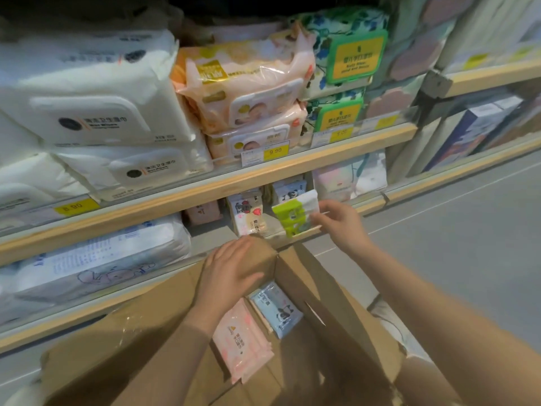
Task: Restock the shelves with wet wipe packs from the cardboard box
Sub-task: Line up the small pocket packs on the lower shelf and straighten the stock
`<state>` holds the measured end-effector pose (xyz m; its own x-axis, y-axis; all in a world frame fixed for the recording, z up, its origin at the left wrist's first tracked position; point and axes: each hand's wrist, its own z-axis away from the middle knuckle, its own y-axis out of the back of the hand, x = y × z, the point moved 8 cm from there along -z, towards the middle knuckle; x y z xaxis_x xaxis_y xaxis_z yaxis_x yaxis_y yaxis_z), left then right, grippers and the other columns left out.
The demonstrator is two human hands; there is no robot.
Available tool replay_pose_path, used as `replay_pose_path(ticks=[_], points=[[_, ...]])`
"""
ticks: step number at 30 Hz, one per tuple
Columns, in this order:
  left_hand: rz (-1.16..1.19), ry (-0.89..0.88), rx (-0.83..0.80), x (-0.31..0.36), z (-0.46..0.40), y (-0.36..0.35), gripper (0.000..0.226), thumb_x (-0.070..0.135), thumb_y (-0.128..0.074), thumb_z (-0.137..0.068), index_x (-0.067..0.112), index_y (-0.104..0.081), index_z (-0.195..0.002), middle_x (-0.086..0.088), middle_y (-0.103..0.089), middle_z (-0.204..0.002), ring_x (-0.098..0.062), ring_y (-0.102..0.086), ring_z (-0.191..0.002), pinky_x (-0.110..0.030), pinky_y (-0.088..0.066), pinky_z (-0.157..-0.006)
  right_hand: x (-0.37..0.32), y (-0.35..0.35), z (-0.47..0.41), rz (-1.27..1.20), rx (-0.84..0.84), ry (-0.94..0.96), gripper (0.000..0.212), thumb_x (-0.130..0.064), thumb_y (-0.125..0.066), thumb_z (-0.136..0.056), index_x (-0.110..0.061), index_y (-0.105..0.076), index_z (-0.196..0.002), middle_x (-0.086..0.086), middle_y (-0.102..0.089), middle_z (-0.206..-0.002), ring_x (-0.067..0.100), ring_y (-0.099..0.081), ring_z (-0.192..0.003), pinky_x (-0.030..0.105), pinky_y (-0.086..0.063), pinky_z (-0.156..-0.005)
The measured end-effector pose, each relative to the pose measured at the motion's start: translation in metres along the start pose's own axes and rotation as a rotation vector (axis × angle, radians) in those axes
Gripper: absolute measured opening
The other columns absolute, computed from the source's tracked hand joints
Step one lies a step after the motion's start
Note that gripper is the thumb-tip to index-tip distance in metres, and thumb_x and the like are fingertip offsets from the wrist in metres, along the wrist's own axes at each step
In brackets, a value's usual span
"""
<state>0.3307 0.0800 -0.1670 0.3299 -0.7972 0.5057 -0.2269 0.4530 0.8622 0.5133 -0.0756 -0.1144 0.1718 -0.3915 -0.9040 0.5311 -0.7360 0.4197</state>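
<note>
Starting at the far left, big white wipe packs (87, 92) fill the upper shelf above a yellow price tag (76, 206), and beneath them a pale blue-printed pack (96, 259) lies on the lower shelf (96, 303). Moving inward, peach-coloured packs (246, 92) are stacked two high on the upper shelf, with green-lidded floral packs (348, 57) just beside them. Below, the left hand (231, 271) lies flat with fingers straight on the raised flap of the cardboard box (131, 347), pressing on it and gripping nothing. Inside the box, a pink wet wipe pack (243, 341) and a light blue panda pack (276, 310) lie side by side, touching. On the lower shelf behind the flap stand small packs, one with a red heart (247, 215) and one with a panda (289, 193). To the right, the right hand (339, 224) pinches a green and white wet wipe pack (294, 215) by its right edge, thumb and fingers closed on it, holding it upright at the front lip of the lower shelf, next to the heart pack. Further right lies grey floor (468, 230)
</note>
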Motion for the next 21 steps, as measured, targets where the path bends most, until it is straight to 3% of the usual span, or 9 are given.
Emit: replay_pose_path(ticks=[3,6,10,12,17,19,21], points=[[-0.169,-0.025,-0.133,-0.021,0.005,-0.024,0.07,0.049,-0.058,-0.086,0.034,-0.026,-0.147,0.011,-0.027,-0.153,-0.015,-0.03,-0.139,-0.035,-0.021,-0.113,0.021,0.002,-0.024,0.004,0.08,-0.032,0.008,-0.015,-0.059,-0.09,-0.013,-0.068,-0.09,0.003,-0.07,-0.083,0.015,-0.064,-0.078,0.028,-0.051,-0.071],[-0.222,-0.052,-0.144,-0.024,0.009,-0.036,0.061,0.038,-0.049,-0.095,0.034,-0.019,-0.148,0.009,-0.027,-0.153,-0.015,-0.035,-0.137,-0.034,-0.029,-0.11,0.036,-0.008,-0.044,0.062,0.108,-0.031,0.014,-0.016,-0.055,-0.093,-0.009,-0.067,-0.092,0.004,-0.068,-0.085,0.014,-0.061,-0.077,0.021,-0.046,-0.065],[-0.217,-0.026,-0.213,-0.026,0.006,-0.043,0.058,0.039,-0.035,-0.1,0.033,-0.008,-0.15,0.01,-0.017,-0.156,-0.012,-0.025,-0.141,-0.031,-0.022,-0.114,0.055,-0.029,-0.064,0.066,0.127,-0.053,0.015,-0.015,-0.052,-0.093,-0.008,-0.066,-0.094,0.003,-0.066,-0.085,0.014,-0.06,-0.078,0.019,-0.042,-0.062],[-0.199,-0.032,-0.193,-0.027,0.005,-0.043,0.057,0.038,-0.038,-0.099,0.032,-0.013,-0.15,0.01,-0.021,-0.155,-0.012,-0.028,-0.14,-0.03,-0.023,-0.113,0.067,-0.033,-0.07,0.065,0.172,-0.095,0.016,-0.014,-0.051,-0.093,-0.008,-0.067,-0.094,0.003,-0.066,-0.084,0.016,-0.059,-0.079,0.02,-0.042,-0.063],[-0.236,-0.099,-0.114,-0.031,0.006,-0.045,0.058,0.031,-0.067,-0.084,0.024,-0.046,-0.138,0.004,-0.057,-0.133,-0.014,-0.06,-0.113,-0.033,-0.049,-0.091,0.075,-0.036,-0.071,0.167,0.314,-0.121,0.023,-0.014,-0.045,-0.096,-0.007,-0.067,-0.091,0.006,-0.062,-0.077,0.018,-0.054,-0.069,0.027,-0.037,-0.057],[-0.248,-0.109,-0.088,-0.031,0.006,-0.043,0.059,0.03,-0.072,-0.08,0.022,-0.051,-0.135,0.004,-0.061,-0.129,-0.014,-0.063,-0.108,-0.032,-0.051,-0.087,0.072,-0.038,-0.069,0.228,0.34,-0.095,0.022,-0.015,-0.046,-0.096,-0.009,-0.065,-0.088,0.005,-0.061,-0.075,0.016,-0.052,-0.065,0.026,-0.036,-0.053],[-0.247,-0.128,-0.073,-0.027,0.004,-0.041,0.058,0.03,-0.07,-0.081,0.022,-0.05,-0.135,0.003,-0.06,-0.129,-0.014,-0.063,-0.109,-0.031,-0.051,-0.088,0.073,-0.034,-0.067,0.247,0.37,-0.091,0.019,-0.015,-0.049,-0.095,-0.009,-0.067,-0.094,0.007,-0.066,-0.084,0.019,-0.058,-0.074,0.027,-0.039,-0.058]])
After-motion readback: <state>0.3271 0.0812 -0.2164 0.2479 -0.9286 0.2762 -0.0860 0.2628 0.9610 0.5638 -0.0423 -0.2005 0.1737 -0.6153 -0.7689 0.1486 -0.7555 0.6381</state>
